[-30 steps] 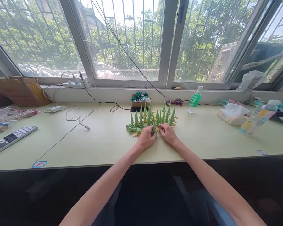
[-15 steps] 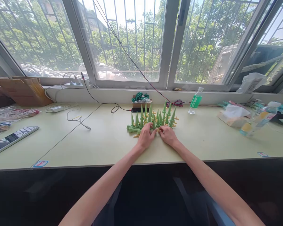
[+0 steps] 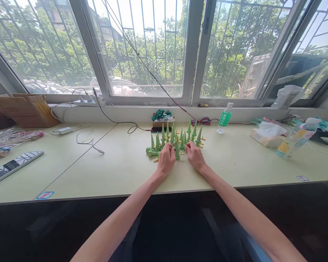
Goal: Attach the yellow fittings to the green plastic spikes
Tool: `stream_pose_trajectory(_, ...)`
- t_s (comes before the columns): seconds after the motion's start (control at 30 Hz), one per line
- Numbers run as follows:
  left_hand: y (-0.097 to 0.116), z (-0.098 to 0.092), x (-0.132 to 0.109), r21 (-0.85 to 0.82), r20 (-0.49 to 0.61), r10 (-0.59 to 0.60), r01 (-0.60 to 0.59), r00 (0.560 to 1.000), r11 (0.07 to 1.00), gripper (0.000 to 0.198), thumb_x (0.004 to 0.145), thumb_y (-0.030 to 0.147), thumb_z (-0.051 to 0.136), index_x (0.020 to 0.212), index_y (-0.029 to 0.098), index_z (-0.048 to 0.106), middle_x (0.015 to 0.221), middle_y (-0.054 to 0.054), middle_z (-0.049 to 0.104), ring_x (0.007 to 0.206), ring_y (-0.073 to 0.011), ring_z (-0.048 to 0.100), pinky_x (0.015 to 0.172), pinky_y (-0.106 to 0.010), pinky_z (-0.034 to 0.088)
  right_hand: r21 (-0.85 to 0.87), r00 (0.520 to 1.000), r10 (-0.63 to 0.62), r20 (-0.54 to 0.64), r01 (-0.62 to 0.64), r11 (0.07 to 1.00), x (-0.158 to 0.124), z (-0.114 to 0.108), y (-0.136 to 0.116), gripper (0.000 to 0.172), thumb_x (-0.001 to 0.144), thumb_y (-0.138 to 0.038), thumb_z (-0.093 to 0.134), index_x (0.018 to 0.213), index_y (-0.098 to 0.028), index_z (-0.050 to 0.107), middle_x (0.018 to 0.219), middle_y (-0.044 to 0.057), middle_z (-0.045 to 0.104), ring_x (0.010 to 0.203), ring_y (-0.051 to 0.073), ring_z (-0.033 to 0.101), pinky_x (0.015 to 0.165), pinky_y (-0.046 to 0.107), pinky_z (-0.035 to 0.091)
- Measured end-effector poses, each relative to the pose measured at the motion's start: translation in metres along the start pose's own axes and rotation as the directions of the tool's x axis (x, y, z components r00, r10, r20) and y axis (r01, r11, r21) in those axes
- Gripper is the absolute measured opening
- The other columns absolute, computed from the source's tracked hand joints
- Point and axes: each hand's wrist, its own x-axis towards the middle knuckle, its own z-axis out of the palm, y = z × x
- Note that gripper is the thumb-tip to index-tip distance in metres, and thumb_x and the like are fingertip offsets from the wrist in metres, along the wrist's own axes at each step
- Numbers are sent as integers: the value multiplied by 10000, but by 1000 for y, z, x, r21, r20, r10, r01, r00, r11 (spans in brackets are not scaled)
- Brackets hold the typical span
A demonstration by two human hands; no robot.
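Bunching fingers at green cones (image 3: 172,134), left hand (image 3: 166,159) and right hand (image 3: 195,156) hide any pinch; the bottle label's (image 3: 225,119) white lettering blurs.

No wording could be read with certainty. White characters ran along the green label (image 3: 225,119) of the clear, white-capped plastic bottle (image 3: 220,130) — too small to make out. Near the front edge of the pale yellow-green tabletop (image 3: 120,178) were 2 small white, blue-bordered stickers, the left sticker (image 3: 45,195) and the right sticker (image 3: 302,178) — each bore an illegible reddish mark.
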Motion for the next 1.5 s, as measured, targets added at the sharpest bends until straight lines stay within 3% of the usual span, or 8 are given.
stream_pose_trajectory(0.3,-1,-3,1,29,6,-4,4,1000,1000,70,914,197,432,879,201,493,768,-23,566,623,-148,516,612,-263,390,85,991,-79,-105,88,993,2,4,2,148,948,-269,390,926,-193,516,908,77,599,748,183,535,677,277,404)
stream_pose_trajectory(0.67,1,-4,1,58,22,-19,18,1000,998,91,917,170,423,856,195,487,740,-15,557,606,-142,495,608,-261,372,114,984,-100,-145,117,987,2,1,-3,239,984,-293,335,799,-204,456,739,19,514,656,153,452,629,259,342)
stream_pose_trajectory(0.97,4,-4,2,81,26,-32,30,999,996,215,959,326,420,813,187,495,807,-32,587,598,-128,498,612,-263,389,136,984,-103,-148,123,983,2,3,-1,234,979,-300,365,781,-205,445,713,6,497,614,143,424,604,258,332)
stream_pose_trajectory(1.13,2,-2,1,98,132,-3,-10,991,995,158,872,327,565,927,181,537,891,-40,621,562,-112,480,594,-266,403,128,985,-105,-138,122,984,2,3,1,219,972,-294,375,787,-204,449,743,14,523,627,143,441,617,259,347)
stream_pose_trajectory(1.27,-2,1,1,146,218,3,-36,976,989,105,830,242,573,782,181,502,782,-24,579,591,-129,487,583,-263,378,112,989,-95,-110,108,988,3,4,2,209,964,-293,384,790,-203,457,744,15,526,628,144,443,616,259,348)
stream_pose_trajectory(1.5,-2,1,3,87,145,-63,50,988,995,136,850,235,540,761,187,449,734,-7,540,560,-115,445,563,-255,351,109,991,-101,-92,111,988,3,4,3,192,953,-288,393,803,-202,477,745,19,526,634,149,458,624,264,358)
